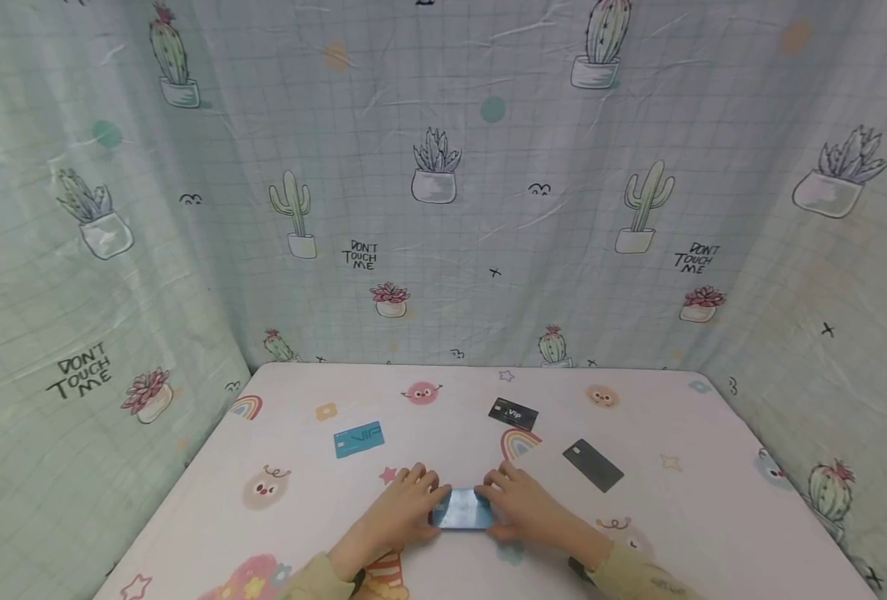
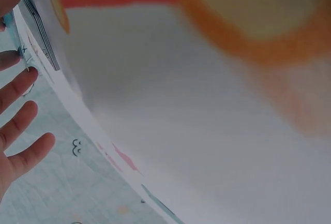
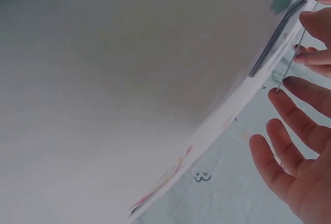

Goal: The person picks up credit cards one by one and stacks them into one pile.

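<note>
Near the front of the table, my left hand (image 1: 406, 504) and right hand (image 1: 522, 504) pinch a glossy blue card (image 1: 462, 508) by its opposite short ends. Seen edge-on in the right wrist view, the card (image 3: 290, 63) is a thin line between thumbs and fingertips. Below it lies a stack of thin cards (image 3: 271, 45) with layered dark edges, which also shows in the left wrist view as a stack (image 2: 44, 38). The other fingers of both hands spread away from the card.
A blue VIP card (image 1: 358, 439) lies beyond my left hand. Beyond the right hand are a black VIP card (image 1: 513, 413) and a dark grey card (image 1: 593, 465). The white table (image 1: 684, 517) has printed cartoon figures; a cactus-patterned curtain (image 1: 458, 233) surrounds its back and sides.
</note>
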The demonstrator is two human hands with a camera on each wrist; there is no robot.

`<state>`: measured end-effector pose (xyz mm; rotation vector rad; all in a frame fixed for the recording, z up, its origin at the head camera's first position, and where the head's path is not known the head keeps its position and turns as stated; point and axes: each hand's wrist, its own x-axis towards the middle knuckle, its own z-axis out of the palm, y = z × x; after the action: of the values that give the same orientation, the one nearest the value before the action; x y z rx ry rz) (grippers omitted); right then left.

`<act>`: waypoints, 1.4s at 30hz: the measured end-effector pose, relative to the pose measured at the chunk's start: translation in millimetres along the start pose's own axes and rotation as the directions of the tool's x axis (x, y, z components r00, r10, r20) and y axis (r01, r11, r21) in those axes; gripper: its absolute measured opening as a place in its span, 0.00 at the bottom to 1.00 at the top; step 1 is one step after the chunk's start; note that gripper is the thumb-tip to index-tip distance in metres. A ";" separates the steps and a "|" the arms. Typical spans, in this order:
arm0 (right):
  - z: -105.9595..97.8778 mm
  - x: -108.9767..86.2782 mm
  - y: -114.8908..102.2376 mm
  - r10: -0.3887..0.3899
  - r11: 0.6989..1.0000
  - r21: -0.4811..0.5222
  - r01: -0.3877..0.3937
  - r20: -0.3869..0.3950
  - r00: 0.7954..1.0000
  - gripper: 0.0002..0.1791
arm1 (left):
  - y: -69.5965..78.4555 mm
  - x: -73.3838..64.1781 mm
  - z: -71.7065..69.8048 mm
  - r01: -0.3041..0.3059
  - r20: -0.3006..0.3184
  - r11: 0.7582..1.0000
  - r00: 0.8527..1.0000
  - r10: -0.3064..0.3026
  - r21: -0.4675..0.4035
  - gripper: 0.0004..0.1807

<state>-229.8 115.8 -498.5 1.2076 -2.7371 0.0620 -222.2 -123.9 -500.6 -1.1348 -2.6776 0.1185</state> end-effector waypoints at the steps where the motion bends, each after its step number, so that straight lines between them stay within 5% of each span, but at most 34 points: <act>1: 0.1 0.9 -0.2 -0.001 1.000 -0.003 0.001 0.006 1.000 0.30 | -0.9 -0.2 0.8 -0.005 -0.002 1.000 1.000 0.005 0.008 0.32; 10: 2.4 6.2 -1.3 0.013 1.000 -0.019 -0.012 0.051 0.999 0.29 | -4.6 -2.1 0.4 -0.032 -0.012 0.998 0.999 0.032 0.048 0.30; 21: 0.2 8.6 -2.1 -0.080 0.996 -0.031 0.079 -0.034 0.996 0.28 | -8.6 -6.5 -2.1 -0.017 0.017 1.000 1.000 0.017 0.008 0.28; 29: 0.6 11.2 -3.4 -0.034 0.999 -0.009 0.034 0.042 0.999 0.28 | -11.0 -7.5 1.3 -0.036 -0.027 0.999 0.999 0.037 0.038 0.27; 42: 5.4 12.0 -1.0 -0.033 0.999 0.030 0.031 0.042 0.999 0.27 | -12.5 -7.9 4.3 -0.055 -0.039 0.996 0.998 0.058 0.065 0.27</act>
<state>-237.7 105.8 -502.0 1.2746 -2.7618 0.0737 -226.6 -138.2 -504.2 -1.1805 -2.5877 0.1874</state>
